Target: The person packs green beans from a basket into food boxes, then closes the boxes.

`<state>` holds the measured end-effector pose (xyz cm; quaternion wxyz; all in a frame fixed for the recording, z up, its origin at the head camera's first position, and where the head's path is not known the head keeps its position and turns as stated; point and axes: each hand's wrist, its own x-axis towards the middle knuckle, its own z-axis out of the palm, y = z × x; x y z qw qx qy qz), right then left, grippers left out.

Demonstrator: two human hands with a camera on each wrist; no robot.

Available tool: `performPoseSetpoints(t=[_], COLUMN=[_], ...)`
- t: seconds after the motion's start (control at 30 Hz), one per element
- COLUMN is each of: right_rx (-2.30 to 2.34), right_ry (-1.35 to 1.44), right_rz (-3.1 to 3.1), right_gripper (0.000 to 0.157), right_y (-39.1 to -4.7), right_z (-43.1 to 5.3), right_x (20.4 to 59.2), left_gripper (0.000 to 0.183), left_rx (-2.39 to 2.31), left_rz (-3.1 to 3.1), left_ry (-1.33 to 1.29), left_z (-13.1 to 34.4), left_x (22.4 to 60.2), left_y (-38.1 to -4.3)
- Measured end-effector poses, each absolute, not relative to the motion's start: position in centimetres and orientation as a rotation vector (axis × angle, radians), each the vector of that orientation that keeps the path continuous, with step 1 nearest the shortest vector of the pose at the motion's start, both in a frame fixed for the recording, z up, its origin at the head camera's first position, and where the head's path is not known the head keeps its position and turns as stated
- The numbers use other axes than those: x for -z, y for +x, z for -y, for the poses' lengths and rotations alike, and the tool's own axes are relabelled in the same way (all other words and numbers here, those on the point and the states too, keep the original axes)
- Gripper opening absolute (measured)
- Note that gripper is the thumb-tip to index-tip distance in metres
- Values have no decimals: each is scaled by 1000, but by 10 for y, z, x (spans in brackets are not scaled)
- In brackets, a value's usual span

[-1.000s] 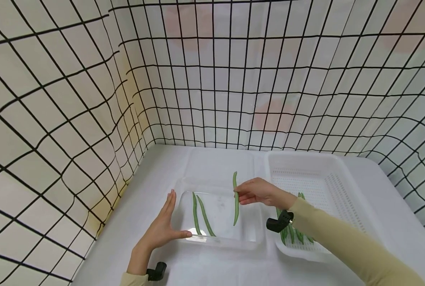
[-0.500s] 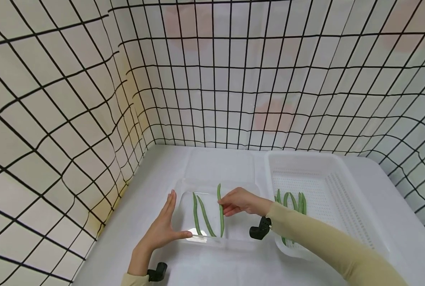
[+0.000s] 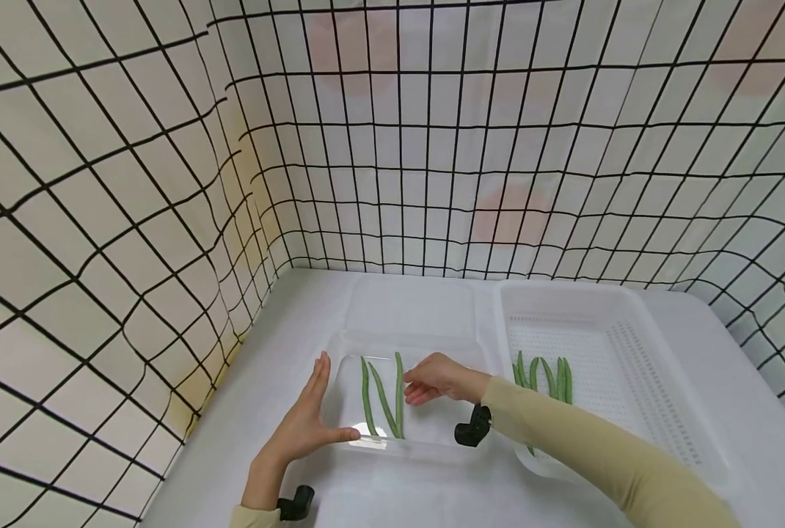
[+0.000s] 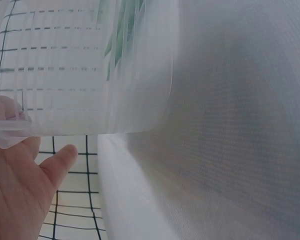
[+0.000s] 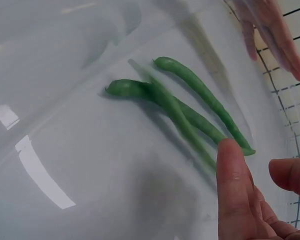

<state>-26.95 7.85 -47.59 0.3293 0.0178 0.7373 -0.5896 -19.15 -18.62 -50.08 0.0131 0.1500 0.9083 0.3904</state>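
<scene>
Crossing the middle bean in the right wrist view, the right bean could roll or skew out of line, since it looks blurred there and no fingers grip it. It lies with that one and the left bean in the clear box; more beans are in the basket. A stray nudge from the fingertips just beside it could push it into its neighbour. The wrist camera (a bulky thing, near the box's right end) might also catch the rim and drag the box along.

The right hand holds nothing: thumb and forefinger stand apart, though I cannot tell whether a fingertip brushes the bean. The left hand is spread wide at the box's left end, thumb by the near rim, fingers by the side; how firmly it braces is unclear, and a loose brace would let the box slide.
</scene>
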Motion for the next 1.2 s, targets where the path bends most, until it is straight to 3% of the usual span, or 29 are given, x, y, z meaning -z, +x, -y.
performPoseSetpoints(t=[0.57, 0.9, 1.2], right_rx=[1644, 1781, 1735], right_ry=[-13, 58, 158], right_rz=[-1892, -1904, -2025], right_gripper=[33, 48, 63], right_y=[-271, -282, -278], right_z=[-123, -199, -271], right_x=[449, 425, 430], left_gripper=[134, 134, 134], left_rx=[-1201, -1212, -1212], left_rz=[-2831, -2833, -2834], left_ry=[480, 489, 499], left_z=[186, 187, 186], left_x=[498, 502, 503], left_y=[-193, -193, -193])
